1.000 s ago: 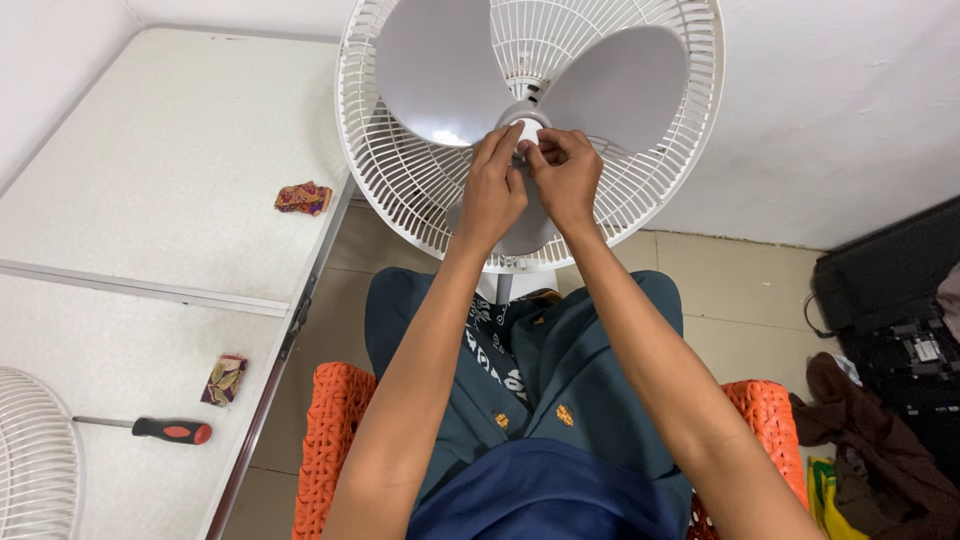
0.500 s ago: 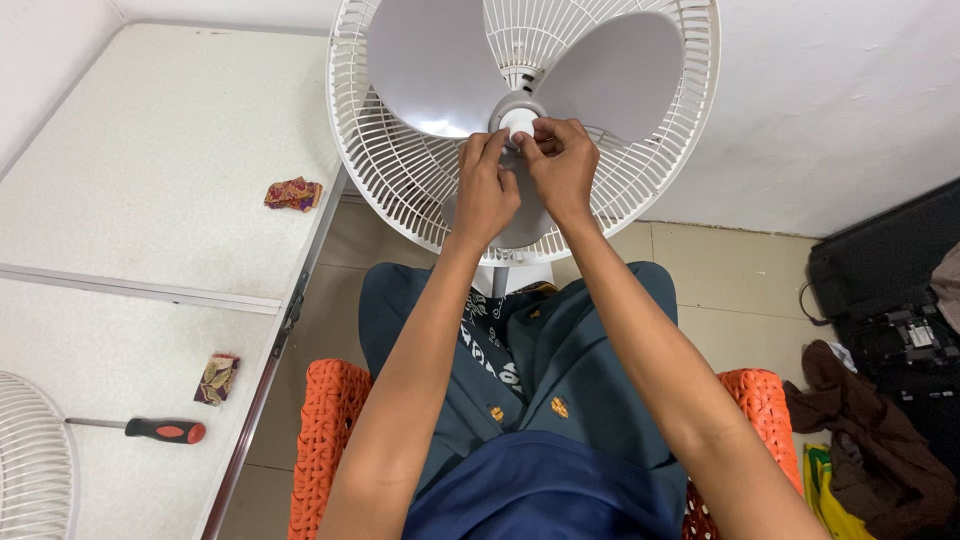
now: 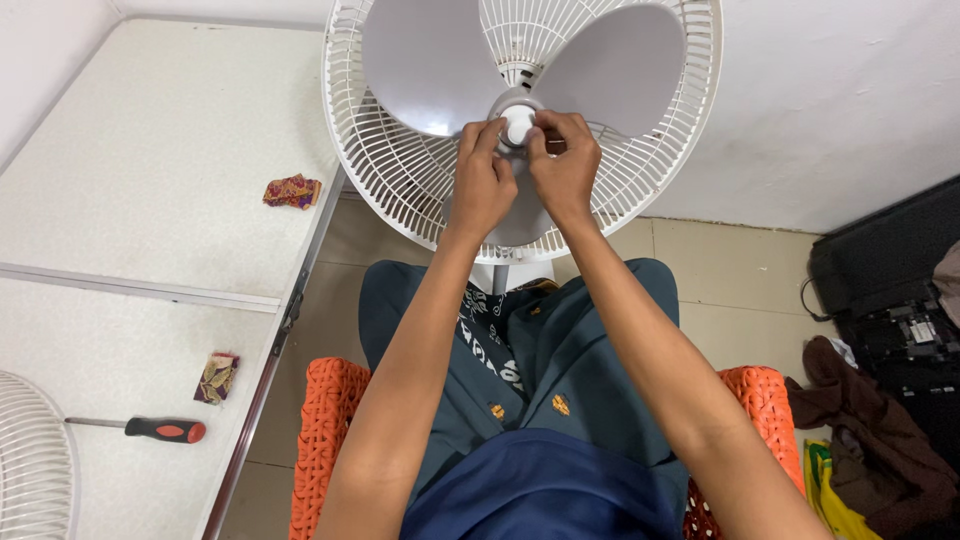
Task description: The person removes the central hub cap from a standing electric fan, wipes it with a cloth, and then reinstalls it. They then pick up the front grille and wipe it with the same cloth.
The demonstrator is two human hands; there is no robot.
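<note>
A white pedestal fan stands in front of me with its rear wire guard and pale grey three-blade propeller exposed. Both hands meet at the hub. My left hand pinches the small white blade cap from the left. My right hand grips the same cap from the right, fingers curled over it. The lowest blade is mostly hidden behind my hands.
A white table runs along the left with two small patterned cloth pieces, a red-and-black-handled screwdriver and a loose white fan guard. I sit on an orange woven stool. A black case and bundled clothes lie at right.
The view has drifted slightly, so the fan sits a little higher and further left in frame. Both hands stay on the hub cap, fingers shifting a little around it.
</note>
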